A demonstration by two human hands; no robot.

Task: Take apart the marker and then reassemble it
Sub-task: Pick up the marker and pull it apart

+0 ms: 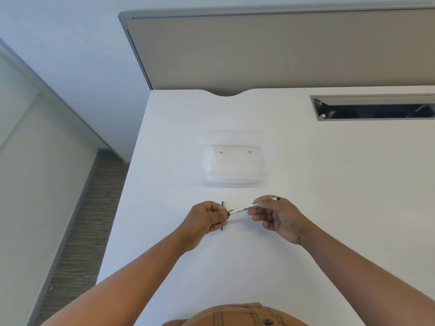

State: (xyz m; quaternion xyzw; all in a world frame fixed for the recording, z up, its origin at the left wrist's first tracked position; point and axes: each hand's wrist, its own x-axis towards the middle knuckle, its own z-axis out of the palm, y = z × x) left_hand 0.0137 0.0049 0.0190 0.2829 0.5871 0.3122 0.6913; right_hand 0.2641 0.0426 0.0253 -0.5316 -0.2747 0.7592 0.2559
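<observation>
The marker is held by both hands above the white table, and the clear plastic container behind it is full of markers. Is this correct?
Not quite. In the head view the clear container is empty. Both the left hand and the right hand do hold the marker above the white table.

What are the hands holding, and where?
The marker: right hand pinches its capped half, left hand grips the tip end.

Head view, steeply down (close) over white desk [306, 184]

bright, even light, soft focus
faint shadows under hands [204, 220]; wide-angle bends edges; clear tray [236, 177] possibly washed out
</observation>
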